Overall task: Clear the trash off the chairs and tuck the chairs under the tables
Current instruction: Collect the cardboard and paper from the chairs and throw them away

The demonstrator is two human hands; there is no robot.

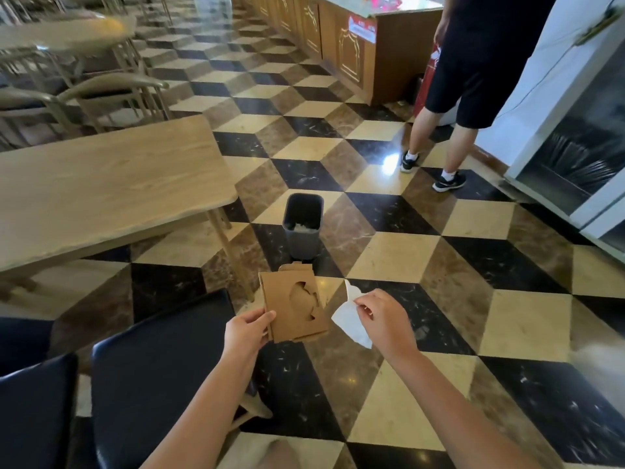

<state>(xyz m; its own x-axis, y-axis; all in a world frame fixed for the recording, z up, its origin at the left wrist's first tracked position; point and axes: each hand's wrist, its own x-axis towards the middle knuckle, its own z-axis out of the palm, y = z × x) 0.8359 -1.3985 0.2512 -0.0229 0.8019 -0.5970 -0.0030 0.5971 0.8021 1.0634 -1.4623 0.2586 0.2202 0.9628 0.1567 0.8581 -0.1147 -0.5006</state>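
My left hand (245, 328) grips a flattened brown cardboard box (294, 306) with a torn oval hole, held above the floor. My right hand (380, 318) pinches a white paper tissue (350, 318) that hangs beside the box. A grey trash bin (302, 225) stands on the floor just beyond both hands, with white paper inside. Two chairs with black padded seats are at the lower left, the nearer chair (162, 374) under my left forearm and another chair (33, 414) at the edge. A light wooden table (108, 184) stands behind them.
A person in black shorts (449, 96) stands at the upper right by a wooden counter (338, 45) and a white cabinet (568, 137). More metal-framed chairs (111, 96) and a round table (64, 32) fill the upper left. The floor is checkered tile.
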